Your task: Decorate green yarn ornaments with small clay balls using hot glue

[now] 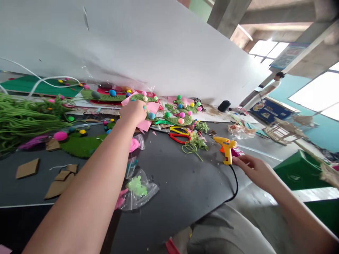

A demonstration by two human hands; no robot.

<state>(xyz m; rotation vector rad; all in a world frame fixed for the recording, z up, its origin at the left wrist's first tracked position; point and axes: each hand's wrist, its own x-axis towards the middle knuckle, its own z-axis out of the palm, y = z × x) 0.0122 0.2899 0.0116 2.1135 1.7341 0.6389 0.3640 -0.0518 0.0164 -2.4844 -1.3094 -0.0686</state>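
The yellow glue gun [226, 148] is right of centre in the frame, over the grey table [182, 176], its barrel running roughly across the view with the nozzle toward the left and its handle pointing down. The right hand [251, 167] is much the nearer of the two, just to the right of the handle's lower end; its fingers are partly curled and not wrapped around the grip, and whether the fingertips pinch it I cannot tell. A black cable [237, 181] curves down from the handle to the table edge. Well apart, to the upper left of the gun, the left hand [133, 109] is over pink paper [150, 107], close by a green leaf piece [137, 96] and a blue ball [151, 115]; its fingertips are hidden, so I cannot tell what they grip. Between the hands lie red-handled scissors [180, 138] and a loop of green cord [191, 148]. Farther out, green strands [26, 120] heap at the left edge, and a person [272, 86] is at the upper right.
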